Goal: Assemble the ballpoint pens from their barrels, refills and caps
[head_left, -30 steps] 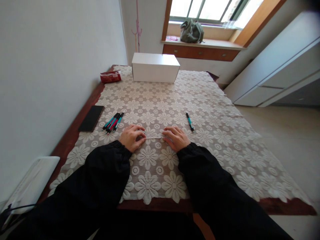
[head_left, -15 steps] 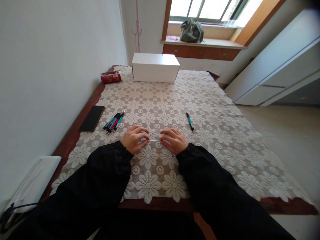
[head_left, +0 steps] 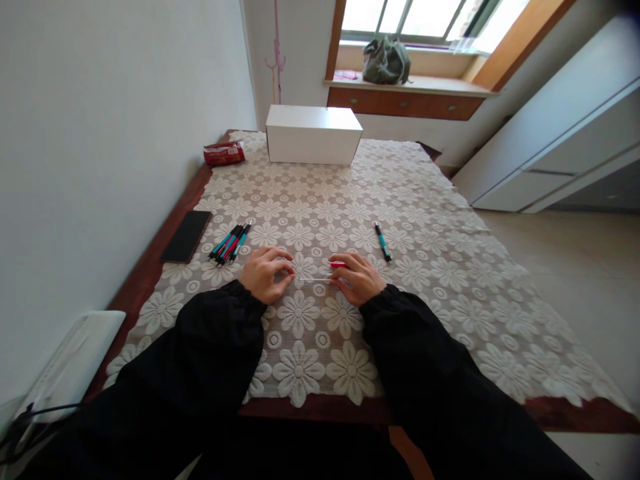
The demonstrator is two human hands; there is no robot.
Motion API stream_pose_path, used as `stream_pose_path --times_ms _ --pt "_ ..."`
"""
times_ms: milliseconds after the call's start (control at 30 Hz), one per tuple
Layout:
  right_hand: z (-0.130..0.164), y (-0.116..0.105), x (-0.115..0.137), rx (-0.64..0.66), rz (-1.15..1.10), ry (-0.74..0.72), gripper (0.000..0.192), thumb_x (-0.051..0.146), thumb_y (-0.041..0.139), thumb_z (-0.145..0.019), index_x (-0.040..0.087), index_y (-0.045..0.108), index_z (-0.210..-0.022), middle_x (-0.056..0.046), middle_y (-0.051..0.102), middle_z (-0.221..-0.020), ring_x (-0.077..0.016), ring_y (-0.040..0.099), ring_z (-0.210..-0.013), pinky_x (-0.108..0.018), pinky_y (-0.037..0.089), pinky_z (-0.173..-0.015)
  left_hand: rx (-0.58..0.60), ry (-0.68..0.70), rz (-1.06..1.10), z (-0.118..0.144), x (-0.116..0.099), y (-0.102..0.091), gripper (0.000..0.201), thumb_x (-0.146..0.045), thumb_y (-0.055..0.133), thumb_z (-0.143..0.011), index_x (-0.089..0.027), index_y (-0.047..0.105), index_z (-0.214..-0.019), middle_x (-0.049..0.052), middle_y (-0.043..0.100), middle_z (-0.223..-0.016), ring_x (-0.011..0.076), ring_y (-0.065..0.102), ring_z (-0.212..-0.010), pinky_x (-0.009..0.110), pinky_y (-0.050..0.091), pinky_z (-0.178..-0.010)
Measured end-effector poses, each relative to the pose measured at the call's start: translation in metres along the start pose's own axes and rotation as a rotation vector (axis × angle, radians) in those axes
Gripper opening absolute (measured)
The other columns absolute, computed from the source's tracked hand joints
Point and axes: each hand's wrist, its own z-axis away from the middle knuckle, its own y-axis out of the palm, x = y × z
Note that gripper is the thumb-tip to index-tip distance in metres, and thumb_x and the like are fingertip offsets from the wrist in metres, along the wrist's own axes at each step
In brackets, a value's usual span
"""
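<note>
A thin white rod runs level across the gap between my hands, just above the tablecloth. My left hand is closed in a pinch of thumb and forefinger at its left end. On the other side my right hand pinches the right end between thumb and fingers. A small pink-red piece shows at the fingers of my right hand; the rest of it is hidden. To the left lies a bunch of several teal, pink and black pens. A single teal and black pen lies to the right.
A dark flat phone-like slab lies at the table's left edge. Farther back are a red packet and a white box. A lace tablecloth covers the table. A white device with cables is at near left.
My hands have drawn apart, the right one more, so a longer stretch of the white rod shows. The pink-red piece at my right fingers has come into view.
</note>
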Motion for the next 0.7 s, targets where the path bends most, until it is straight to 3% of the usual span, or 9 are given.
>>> stream_pose_path --times_ms 367,700 --pt "-0.0006 -0.0028 0.0040 -0.019 -0.033 -0.002 0.014 0.034 0.064 -0.095 0.024 0.070 -0.089 -0.009 0.067 -0.125 -0.0270 0.057 -0.118 -0.047 0.052 -0.097 0.020 0.016 0.005 0.0010 0.0039 0.0047 0.005 -0.027 0.074 -0.086 -0.026 0.077 -0.082 0.003 0.073 -0.112 0.0267 0.060 -0.113 0.047 0.046 -0.103" --pt "-0.0013 -0.0003 0.0039 -0.010 -0.035 -0.003 0.012 0.028 0.061 -0.096 0.024 0.071 -0.090 -0.008 0.067 -0.124 -0.0259 0.058 -0.115 -0.045 0.054 -0.096 0.011 0.019 -0.002 0.0003 0.0054 0.0061 0.005 -0.027 0.074 -0.087 -0.026 0.078 -0.084 0.004 0.073 -0.112 0.0258 0.061 -0.110 0.047 0.047 -0.103"
